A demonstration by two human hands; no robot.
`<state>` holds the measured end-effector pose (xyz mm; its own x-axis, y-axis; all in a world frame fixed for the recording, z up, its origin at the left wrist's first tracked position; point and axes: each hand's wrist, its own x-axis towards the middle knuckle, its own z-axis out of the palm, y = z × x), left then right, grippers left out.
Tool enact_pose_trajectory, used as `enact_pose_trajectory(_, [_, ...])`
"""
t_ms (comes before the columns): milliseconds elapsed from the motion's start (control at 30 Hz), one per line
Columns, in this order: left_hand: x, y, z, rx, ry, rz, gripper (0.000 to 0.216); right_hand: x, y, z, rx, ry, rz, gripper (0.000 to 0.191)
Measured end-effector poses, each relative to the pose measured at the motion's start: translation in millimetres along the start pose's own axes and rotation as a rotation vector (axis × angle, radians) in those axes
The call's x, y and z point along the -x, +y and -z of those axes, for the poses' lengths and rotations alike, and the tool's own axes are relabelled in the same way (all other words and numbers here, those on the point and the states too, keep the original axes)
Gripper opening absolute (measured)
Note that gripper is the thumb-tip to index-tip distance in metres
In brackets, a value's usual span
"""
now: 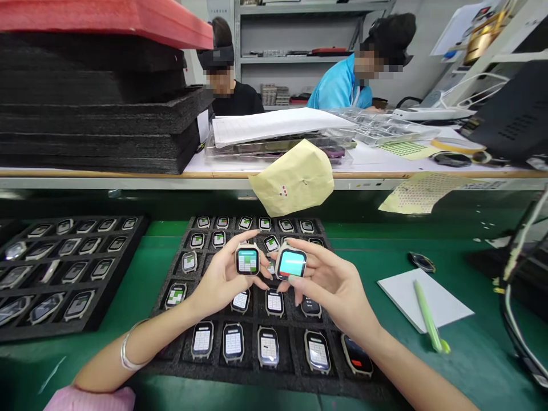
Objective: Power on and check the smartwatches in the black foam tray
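In my left hand [226, 274] is a smartwatch [247, 260] without a strap, its lit screen showing green and white blocks. My right hand [327, 279] grips a second smartwatch [291, 264], whose screen is turquoise with a red strip low down; the thumb rests at its lower edge. Both watches are held side by side, slightly apart, above a black foam tray [291, 348]. Several more strapless watches sit in the tray's compartments, many with lit screens, such as a front-row watch [233, 342]. My hands hide part of the tray's middle.
Another foam tray [103, 302] of watches lies at left. On the right are a white notepad [449, 299], a green pen [426, 314], a dark watch-like item [422, 262] and cables [509, 297]. A shelf above carries stacked black foam [94, 131]; yellow paper [299, 177] hangs from its edge. Two people sit beyond.
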<state>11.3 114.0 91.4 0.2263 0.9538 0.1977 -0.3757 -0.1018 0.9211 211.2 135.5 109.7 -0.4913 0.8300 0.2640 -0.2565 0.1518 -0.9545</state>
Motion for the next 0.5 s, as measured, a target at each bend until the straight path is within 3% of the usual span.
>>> enact_pose_trajectory(300, [-0.4,-1.0,-5.0,0.031,0.027,0.055,0.063,2.5,-1.3,13.1,0.122,-0.024,0.031,0.050])
enact_pose_trajectory(400, [-0.7,-2.4,-5.0,0.025,0.035,0.080,0.062,7.8,5.3,32.6,0.215,0.046,-0.022,0.054])
enact_pose_trajectory(500, [1.0,-4.9,-5.0,0.003,0.008,0.106,0.072,12.0,22.6,69.2,0.348,0.083,-0.117,0.061])
